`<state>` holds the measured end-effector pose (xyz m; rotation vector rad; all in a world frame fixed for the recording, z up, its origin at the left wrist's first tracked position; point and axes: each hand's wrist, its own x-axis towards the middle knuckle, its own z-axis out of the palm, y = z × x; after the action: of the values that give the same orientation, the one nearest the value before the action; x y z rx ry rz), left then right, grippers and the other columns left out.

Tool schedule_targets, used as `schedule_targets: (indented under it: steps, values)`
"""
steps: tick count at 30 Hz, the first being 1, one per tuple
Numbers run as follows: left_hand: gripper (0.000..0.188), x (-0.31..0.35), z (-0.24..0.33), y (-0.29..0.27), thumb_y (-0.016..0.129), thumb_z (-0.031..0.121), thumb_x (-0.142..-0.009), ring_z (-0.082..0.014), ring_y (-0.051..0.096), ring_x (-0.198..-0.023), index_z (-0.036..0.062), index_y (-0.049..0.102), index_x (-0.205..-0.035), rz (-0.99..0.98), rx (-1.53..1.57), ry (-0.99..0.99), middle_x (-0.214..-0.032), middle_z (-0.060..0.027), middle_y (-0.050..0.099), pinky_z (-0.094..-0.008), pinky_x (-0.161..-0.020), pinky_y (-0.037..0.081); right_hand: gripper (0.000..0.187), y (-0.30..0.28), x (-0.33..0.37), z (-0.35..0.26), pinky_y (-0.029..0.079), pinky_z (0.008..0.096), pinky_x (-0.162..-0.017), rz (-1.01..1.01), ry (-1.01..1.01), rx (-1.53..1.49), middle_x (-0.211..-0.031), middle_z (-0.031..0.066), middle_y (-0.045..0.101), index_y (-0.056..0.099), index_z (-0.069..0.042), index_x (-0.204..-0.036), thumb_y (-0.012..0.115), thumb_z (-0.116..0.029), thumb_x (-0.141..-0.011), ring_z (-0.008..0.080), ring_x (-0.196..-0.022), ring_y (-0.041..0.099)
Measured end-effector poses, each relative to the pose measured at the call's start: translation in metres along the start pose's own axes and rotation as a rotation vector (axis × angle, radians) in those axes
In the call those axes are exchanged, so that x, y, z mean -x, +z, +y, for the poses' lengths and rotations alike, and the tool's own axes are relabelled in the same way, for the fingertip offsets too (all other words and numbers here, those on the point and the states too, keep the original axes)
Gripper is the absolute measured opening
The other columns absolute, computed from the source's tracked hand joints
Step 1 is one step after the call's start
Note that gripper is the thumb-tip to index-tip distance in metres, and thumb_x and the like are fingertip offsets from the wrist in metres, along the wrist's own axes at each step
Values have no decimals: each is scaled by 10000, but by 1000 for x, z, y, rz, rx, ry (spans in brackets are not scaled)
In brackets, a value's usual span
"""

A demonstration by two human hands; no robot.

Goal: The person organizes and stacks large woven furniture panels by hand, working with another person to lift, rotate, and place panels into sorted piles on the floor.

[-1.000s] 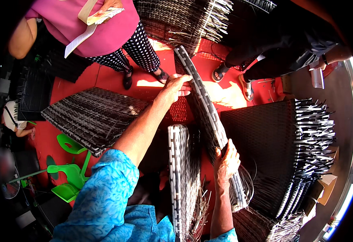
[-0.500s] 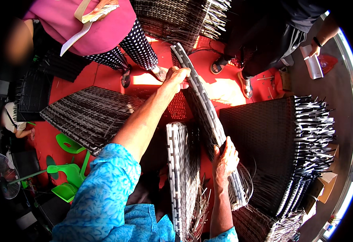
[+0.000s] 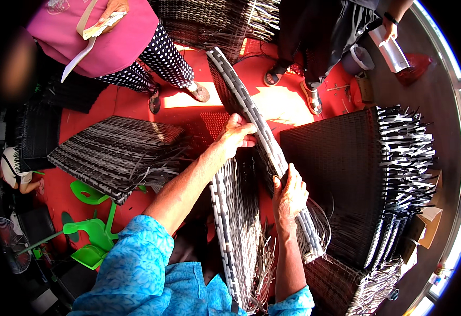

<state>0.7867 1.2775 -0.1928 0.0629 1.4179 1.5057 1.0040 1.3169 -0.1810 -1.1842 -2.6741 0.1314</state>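
Observation:
A woven panel of dark strips with a grey-and-white checked edge stands on edge in front of me, slanting from far left to near right. My left hand is closed at its edge about midway along, the fingertips at the checked band. Nearer to me, my right hand grips the same edge, thumb on the left side and fingers on the right. Beside my left forearm stands a second woven panel with a similar edge. Loose strip ends curl out next to my right hand.
A large dark woven stack with frayed white strip ends stands at right; another woven piece lies left. A green plastic chair is at lower left. One person in pink and another in dark trousers stand on the red floor.
My left hand has slid nearer along the panel's edge, toward my right hand, which keeps its hold. The view has shifted slightly.

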Motion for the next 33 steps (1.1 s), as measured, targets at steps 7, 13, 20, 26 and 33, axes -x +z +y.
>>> schedule_targets:
  steps: [7,13,20,26,33]
  values:
    - [268,-6,0,9,593,144,-772,-209,587,-819,78,433,-976,59,2,42,-945,-104,580,-370,-702,493,565,5,-2,4,434,378,-750,22,-18,-40,-1108,43,542,443,-109,-1248,605,-377,-778,238,-877,527]
    - [500,31,-30,26,731,237,-727,-170,549,-864,61,414,-1071,35,-58,-19,-935,-69,552,-343,-724,474,580,-2,-6,10,429,369,-743,20,4,-58,-1107,47,537,436,-104,-1250,626,-352,-762,239,-872,529]
    - [470,46,-68,51,744,194,-727,-114,564,-658,49,409,-1024,-128,2,36,-837,-69,578,-215,-582,464,653,-6,-9,23,429,386,-753,57,-41,-202,-1085,124,536,401,-51,-1273,685,-216,-708,271,-889,533]
    - [247,48,-76,66,677,200,-796,-106,566,-667,44,516,-898,-216,78,95,-761,-38,570,-204,-595,457,686,-7,-8,53,436,346,-799,57,-174,-437,-1108,152,540,401,-22,-1265,704,-108,-655,293,-956,540]
    - [224,42,-79,73,665,246,-801,-117,586,-647,82,522,-854,-192,23,46,-761,-39,575,-225,-584,492,621,-21,10,70,450,386,-754,42,-57,-433,-1041,157,566,464,-4,-1203,719,-242,-689,305,-885,565]
